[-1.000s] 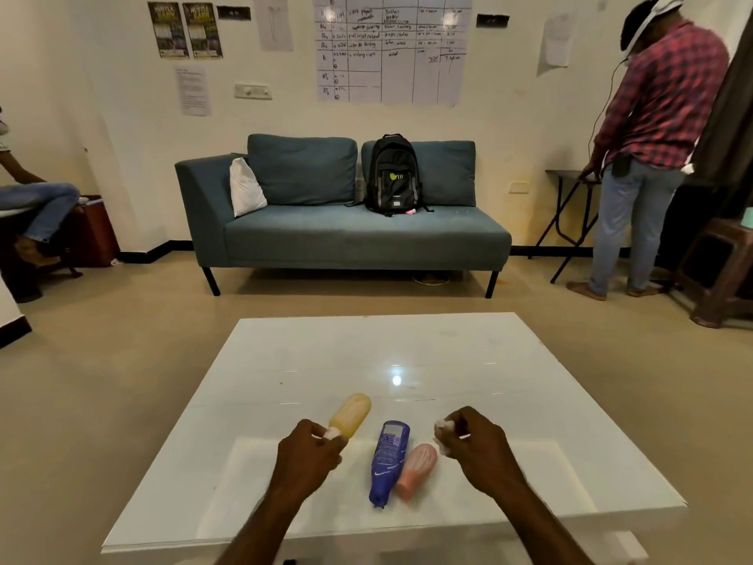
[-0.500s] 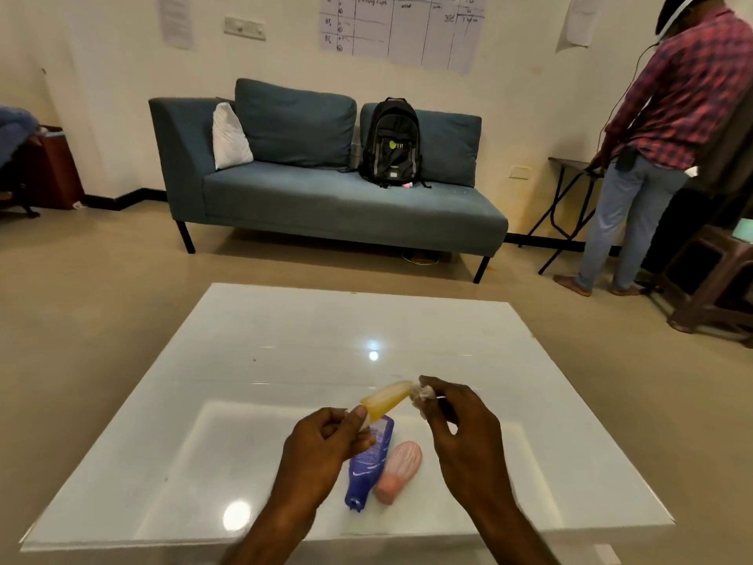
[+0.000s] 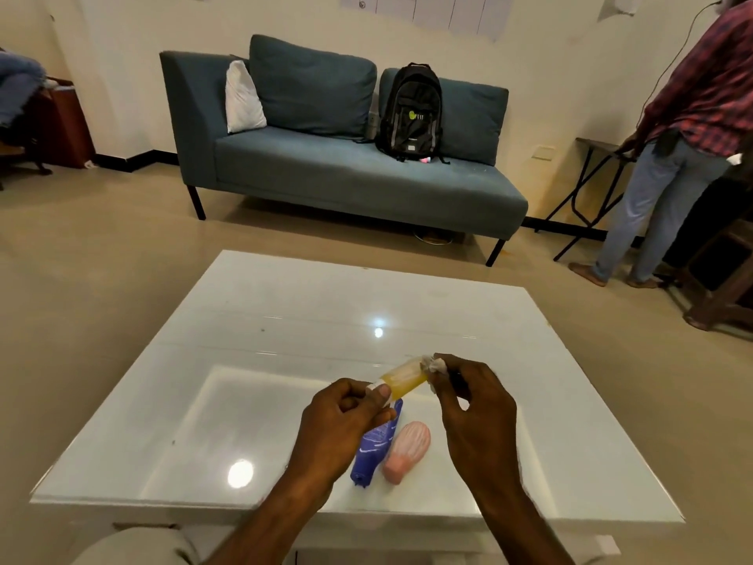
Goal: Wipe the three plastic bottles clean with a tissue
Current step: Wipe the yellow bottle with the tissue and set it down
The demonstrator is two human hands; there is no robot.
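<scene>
My left hand [image 3: 340, 426] grips the cap end of a small yellow bottle [image 3: 403, 378], held in the air above the white table [image 3: 252, 352]. My right hand [image 3: 472, 405] pinches a crumpled white tissue [image 3: 432, 364] against the bottle's far end. A blue bottle [image 3: 375, 446] lies on the table under my left hand, partly hidden by it. Touching its right side lies a ribbed pink bottle [image 3: 407, 450].
A teal sofa [image 3: 346, 157] with a black backpack [image 3: 411, 112] and a white pillow [image 3: 242, 97] stands beyond the table. A person in a plaid shirt [image 3: 692, 128] stands at the right by a folding stand [image 3: 586, 189] and a wooden stool [image 3: 721, 279].
My left hand lifted the yellow bottle off the table and my right hand brought the tissue to its far end. The camera tilted down and nearer to the table.
</scene>
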